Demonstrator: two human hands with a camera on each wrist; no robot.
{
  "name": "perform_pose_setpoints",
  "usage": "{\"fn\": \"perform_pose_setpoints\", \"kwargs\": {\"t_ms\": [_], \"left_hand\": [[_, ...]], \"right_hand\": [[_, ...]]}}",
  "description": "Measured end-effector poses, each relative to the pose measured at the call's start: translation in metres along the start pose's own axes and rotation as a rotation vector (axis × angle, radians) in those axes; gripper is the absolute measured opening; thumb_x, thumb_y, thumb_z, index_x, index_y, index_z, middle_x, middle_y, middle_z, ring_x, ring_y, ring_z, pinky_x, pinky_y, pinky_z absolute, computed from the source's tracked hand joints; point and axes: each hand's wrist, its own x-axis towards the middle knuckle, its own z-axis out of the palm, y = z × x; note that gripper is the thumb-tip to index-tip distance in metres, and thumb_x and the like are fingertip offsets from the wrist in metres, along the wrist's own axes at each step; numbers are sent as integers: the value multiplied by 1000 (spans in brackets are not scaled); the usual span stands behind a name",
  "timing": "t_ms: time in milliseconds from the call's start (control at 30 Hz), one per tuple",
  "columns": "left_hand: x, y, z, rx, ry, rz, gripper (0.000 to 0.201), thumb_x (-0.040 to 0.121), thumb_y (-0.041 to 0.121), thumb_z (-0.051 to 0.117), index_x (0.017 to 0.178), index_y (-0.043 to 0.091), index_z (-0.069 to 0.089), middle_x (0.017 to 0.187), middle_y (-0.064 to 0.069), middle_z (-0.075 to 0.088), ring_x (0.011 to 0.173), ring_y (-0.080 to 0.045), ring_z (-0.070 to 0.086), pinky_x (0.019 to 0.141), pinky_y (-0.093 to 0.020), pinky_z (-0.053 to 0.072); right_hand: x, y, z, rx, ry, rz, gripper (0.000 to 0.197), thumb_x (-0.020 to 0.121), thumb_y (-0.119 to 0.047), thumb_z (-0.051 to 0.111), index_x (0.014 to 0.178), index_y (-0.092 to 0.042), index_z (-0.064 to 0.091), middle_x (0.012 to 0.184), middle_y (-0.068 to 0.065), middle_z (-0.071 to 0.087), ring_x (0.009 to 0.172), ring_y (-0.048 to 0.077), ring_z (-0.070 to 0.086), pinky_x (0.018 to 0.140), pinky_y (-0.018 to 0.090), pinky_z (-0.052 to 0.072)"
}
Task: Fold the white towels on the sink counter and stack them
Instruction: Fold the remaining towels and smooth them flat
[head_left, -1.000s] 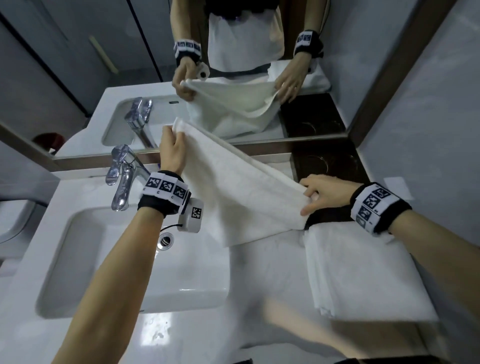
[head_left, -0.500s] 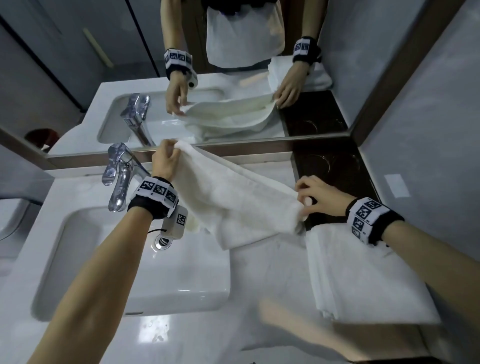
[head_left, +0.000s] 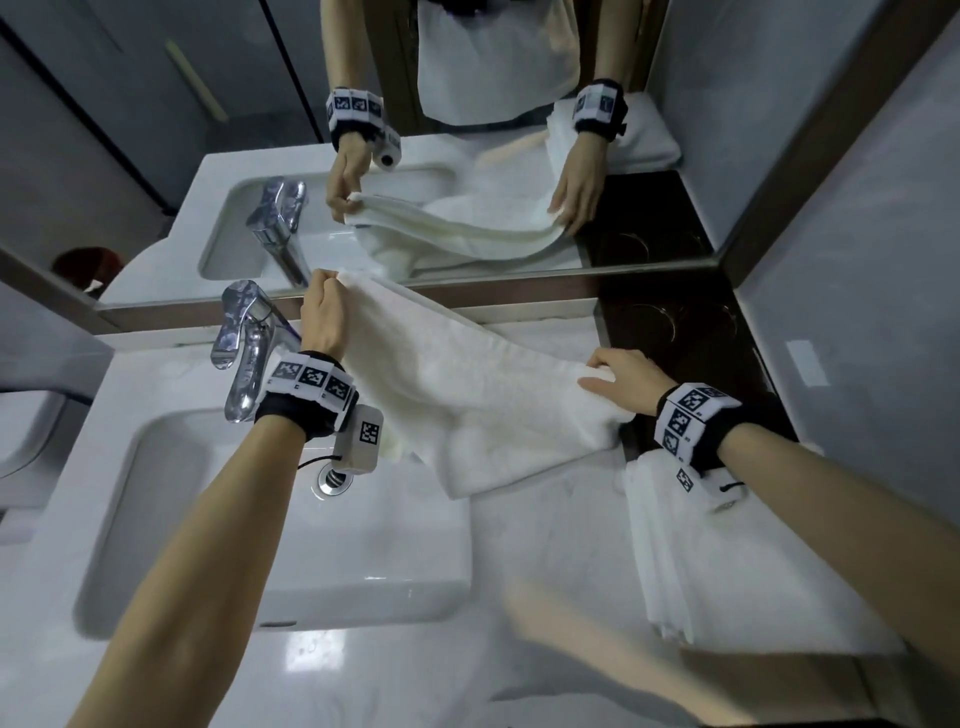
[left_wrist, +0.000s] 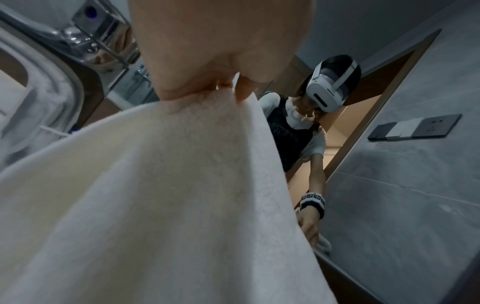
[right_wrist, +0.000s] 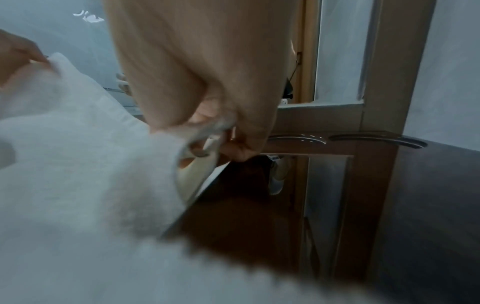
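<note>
A white sink counter (head_left: 545, 519) runs under a wide mirror (head_left: 467, 130), with a chrome faucet (head_left: 244, 353) at the far left and grey tiled walls. The left hand (head_left: 322, 312) pinches one end of a white towel (head_left: 467, 395) raised above the basin (head_left: 260, 545); the right hand (head_left: 623, 379) grasps the other end, just beyond a stack of folded towels (head_left: 727, 561) at the right.

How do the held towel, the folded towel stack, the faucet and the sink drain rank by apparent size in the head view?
1. Held towel and folded towel stack: too alike to rank, and an arm hides part of the stack.
2. Faucet.
3. Sink drain, partly hidden.
</note>
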Motion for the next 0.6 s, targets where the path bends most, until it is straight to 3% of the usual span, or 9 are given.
{"fn": "perform_pose_setpoints", "kwargs": {"t_ms": [67,133,267,333,433,533,600], "left_hand": [[-4,-2,-1,21,10,-3,17,95,17,27,94,11,43,100,-11,48,94,-22,41,83,-31,31],[-8,-7,-2,38,23,-11,20,97,18,26,99,11,44,108,-19,50,99,-25,44,84,-32,31],[-15,-12,-6,65,112,26,9,98,11,27,101,10,35,101,-10,43,94,-18,40,77,-25,28],[-20,-8,-9,44,136,49,7,99,10,26,101,10,33,99,-9,43,93,-18,40,76,-25,29],[-34,10,-14,-53,117,149,7,100,10,27,103,9,33,90,-2,43,92,-18,39,75,-25,34],[-47,41,-25,-181,111,235,22,100,9,31,119,4,41,109,-14,52,104,-22,48,90,-31,40],[-57,61,-31,-232,127,263,27,100,11,34,122,1,46,113,-11,58,105,-19,54,93,-28,43]], "right_hand": [[-1,1,0,1,-74,-27,30,85,-39,65,77,-12,57,78,3,59,79,24,54,65,30,39],[-2,5,-2,93,-69,-52,35,83,-35,69,68,-6,57,67,5,56,71,23,53,58,27,36],[-10,10,-20,505,151,-25,18,81,-26,73,68,-15,66,71,4,64,72,17,58,67,27,43],[-16,8,-35,632,256,-8,18,78,-29,75,64,-22,67,69,-3,65,68,11,59,65,23,45],[-29,1,-61,742,356,-39,18,76,-31,76,64,-22,66,63,-11,67,59,1,61,57,17,48],[-45,-5,-94,744,481,-105,12,78,-28,75,71,-28,66,75,-13,66,69,1,61,66,19,50],[-59,-7,-120,723,560,-176,11,78,-26,76,79,-33,68,87,-13,66,78,2,61,72,17,51]]}}
